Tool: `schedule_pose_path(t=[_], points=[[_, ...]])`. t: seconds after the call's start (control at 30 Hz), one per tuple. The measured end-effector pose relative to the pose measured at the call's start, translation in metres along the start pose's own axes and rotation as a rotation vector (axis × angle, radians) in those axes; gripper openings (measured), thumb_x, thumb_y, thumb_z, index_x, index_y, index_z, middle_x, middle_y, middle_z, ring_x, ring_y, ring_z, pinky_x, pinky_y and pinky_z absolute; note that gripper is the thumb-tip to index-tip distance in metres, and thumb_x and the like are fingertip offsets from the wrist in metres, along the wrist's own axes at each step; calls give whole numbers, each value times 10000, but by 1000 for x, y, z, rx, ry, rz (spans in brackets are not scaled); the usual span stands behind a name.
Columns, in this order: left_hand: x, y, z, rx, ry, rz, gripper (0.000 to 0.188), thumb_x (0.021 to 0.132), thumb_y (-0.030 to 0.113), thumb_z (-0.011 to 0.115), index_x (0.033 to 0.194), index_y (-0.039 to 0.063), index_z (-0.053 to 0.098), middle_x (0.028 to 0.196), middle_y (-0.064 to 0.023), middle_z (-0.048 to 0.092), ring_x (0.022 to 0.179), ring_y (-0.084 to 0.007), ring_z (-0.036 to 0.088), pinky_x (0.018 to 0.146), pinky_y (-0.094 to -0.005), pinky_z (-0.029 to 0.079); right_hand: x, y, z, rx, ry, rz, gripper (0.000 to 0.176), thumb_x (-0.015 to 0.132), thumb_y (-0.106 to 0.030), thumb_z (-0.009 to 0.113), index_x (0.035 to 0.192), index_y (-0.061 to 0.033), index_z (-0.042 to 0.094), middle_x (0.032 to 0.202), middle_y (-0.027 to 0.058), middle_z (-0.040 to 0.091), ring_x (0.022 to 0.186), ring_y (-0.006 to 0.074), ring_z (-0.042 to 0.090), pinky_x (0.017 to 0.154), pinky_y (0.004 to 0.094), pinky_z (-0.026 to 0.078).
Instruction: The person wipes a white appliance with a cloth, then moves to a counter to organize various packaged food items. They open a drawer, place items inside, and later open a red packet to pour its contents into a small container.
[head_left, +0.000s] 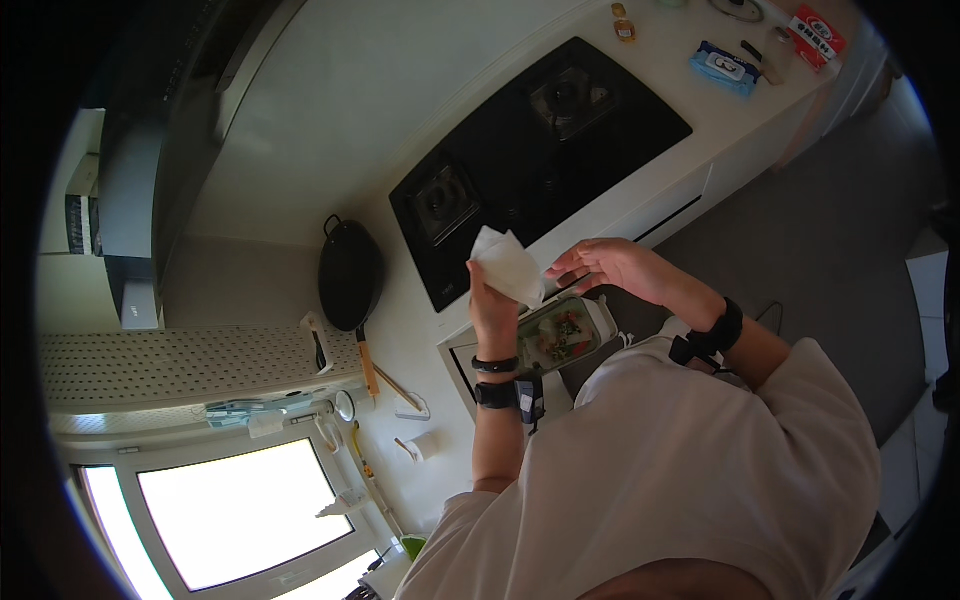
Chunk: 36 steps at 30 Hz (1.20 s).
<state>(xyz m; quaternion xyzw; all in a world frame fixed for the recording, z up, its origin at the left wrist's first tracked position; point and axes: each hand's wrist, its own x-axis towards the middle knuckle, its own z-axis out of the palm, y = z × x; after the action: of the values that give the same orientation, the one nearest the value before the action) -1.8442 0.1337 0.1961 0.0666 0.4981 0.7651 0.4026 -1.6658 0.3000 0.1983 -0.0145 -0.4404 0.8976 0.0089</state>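
Observation:
My left hand (493, 311) grips a folded white wipe or paper sheet (508, 266), held up in front of the stove's near edge. To its right, my right hand (604, 268) is apart from the sheet, its fingers spread and slightly bent, holding nothing. Below both hands, a lined bin (604, 319) with food scraps hangs at the front of the counter, partly hidden by my left wrist. The black glass gas hob (517, 176) lies just beyond my hands.
A black wok (350, 276) leans near the wall left of the hob. A blue wipes pack (724, 69), a small bottle (622, 24) and a red packet (816, 37) rest on the far right counter. A white cup (424, 447) stands at lower left.

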Motion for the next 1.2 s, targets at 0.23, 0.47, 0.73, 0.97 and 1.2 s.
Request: schedule_pose_path(t=[0.23,0.47,0.73,0.97,1.2], points=[[-33,-55,11,-482,-480,-241,342,1073,257,381,1285,50,549,1316,-75,580,1220,-235,548,1089,-397,404,18,19,-11,313,-333,-51,468,1069,-361,366,1366,-53,554,1457,107,534,1411,274,433,1122,430,386],[-40,34,22,-26,-180,-26,624,1043,536,375,1438,56,432,1436,-182,505,1333,-336,475,1140,-494,352,-10,19,-22,-153,319,42,576,1047,-455,422,1523,-138,359,1518,112,436,1326,288,462,1087,472,392],[-86,63,54,753,-664,350,240,845,-163,545,976,21,624,1365,-183,605,1191,-280,602,1038,-381,448,-18,19,37,568,-353,-39,727,1017,-585,417,1570,-133,281,1423,152,521,1274,308,545,967,491,534],[-112,59,28,477,-622,422,546,845,26,713,1361,84,544,1427,-149,508,1283,-268,501,1058,-420,431,-66,-48,134,-347,449,-346,306,947,-227,699,1143,9,703,1020,61,732,916,102,663,829,262,528],[-103,31,-9,614,-719,233,287,859,-10,617,1141,24,656,1357,-178,550,1178,-249,580,1008,-394,457,-82,-78,225,40,-24,-1886,206,797,42,639,986,104,691,893,217,701,700,241,672,630,308,515]])
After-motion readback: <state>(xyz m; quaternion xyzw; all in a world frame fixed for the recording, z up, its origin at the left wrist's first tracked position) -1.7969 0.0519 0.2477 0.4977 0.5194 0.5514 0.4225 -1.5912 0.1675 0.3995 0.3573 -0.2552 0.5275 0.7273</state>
